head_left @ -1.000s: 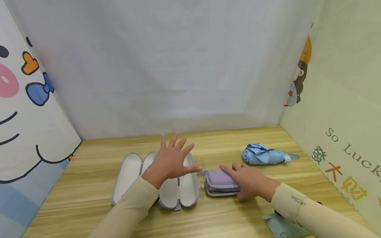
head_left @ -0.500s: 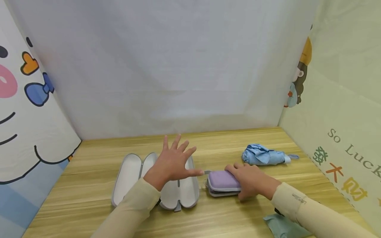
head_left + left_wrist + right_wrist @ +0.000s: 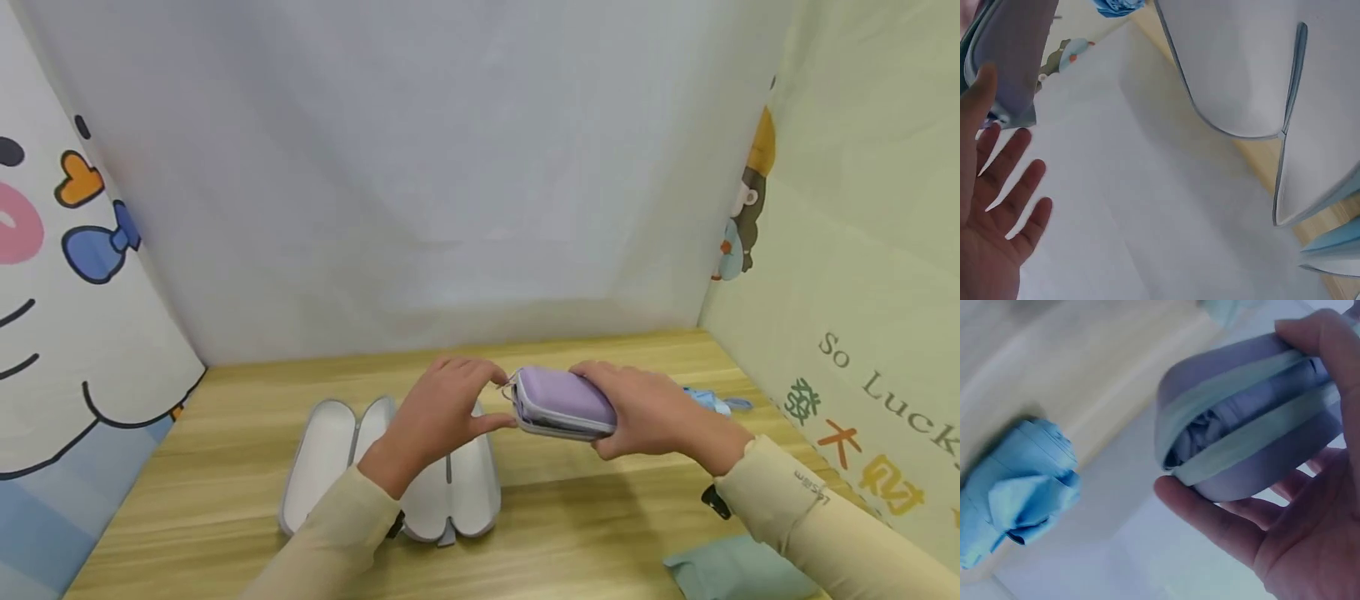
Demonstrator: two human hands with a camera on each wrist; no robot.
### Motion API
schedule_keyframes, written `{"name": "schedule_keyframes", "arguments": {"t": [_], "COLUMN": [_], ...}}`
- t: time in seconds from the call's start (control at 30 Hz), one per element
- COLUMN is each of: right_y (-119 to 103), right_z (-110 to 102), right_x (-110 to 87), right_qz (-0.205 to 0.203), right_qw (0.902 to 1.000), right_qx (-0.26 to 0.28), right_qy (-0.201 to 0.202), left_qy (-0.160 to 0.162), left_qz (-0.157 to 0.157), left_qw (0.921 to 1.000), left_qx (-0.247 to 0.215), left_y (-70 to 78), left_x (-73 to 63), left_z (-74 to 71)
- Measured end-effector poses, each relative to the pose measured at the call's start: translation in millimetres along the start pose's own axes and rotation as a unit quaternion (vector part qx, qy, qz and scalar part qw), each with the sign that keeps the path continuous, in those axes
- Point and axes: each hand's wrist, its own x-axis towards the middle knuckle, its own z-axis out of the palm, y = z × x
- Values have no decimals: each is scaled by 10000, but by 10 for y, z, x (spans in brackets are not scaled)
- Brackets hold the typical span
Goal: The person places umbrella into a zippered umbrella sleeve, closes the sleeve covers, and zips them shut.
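My right hand (image 3: 637,408) grips a small purple hard-shell zip case (image 3: 566,396) by its right end, above the table. Its zip gapes, and folded purple fabric (image 3: 1207,428) shows inside in the right wrist view. At the case's left end, my left hand (image 3: 446,412) has its thumb and fingers spread around a thin cord loop (image 3: 507,389). The left wrist view shows those fingers (image 3: 1022,190) parted, with the thumb overlapping the purple case (image 3: 1013,53). White hinged hard cases (image 3: 468,483) lie open on the table beneath my left arm, partly hidden by it.
A rolled blue folding umbrella (image 3: 1019,487) lies at the right back, mostly behind my right hand in the head view. A pale green pouch (image 3: 738,571) sits at the front right, below my right sleeve. Printed cloth walls (image 3: 465,183) enclose the wooden table (image 3: 592,533).
My right hand has lifted the purple case off the table and tilted it. My left hand has turned from spread flat to reaching round the case's left end. The white cases stay put.
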Motion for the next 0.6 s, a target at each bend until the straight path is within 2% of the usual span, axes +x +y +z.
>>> {"name": "schedule_keyframes", "arguments": {"t": [0.1, 0.23, 0.47, 0.6], "right_y": [-20, -5, -6, -27], "right_z": [-81, -121, -160, -171], "right_x": [37, 63, 91, 100], "right_qz": [114, 90, 26, 44], "right_qw": [9994, 9978, 9975, 9982], "right_qx": [225, 445, 503, 439], "right_qy": [244, 487, 499, 409], "left_qy": [641, 1140, 1326, 1386], "left_qz": [300, 521, 209, 389], "left_qw": [9970, 9912, 9885, 9877], "left_qx": [-330, -423, -696, -610], "left_y": [6, 20, 34, 38], "left_x": [3, 14, 8, 18], "left_z": [-31, -39, -47, -35]}}
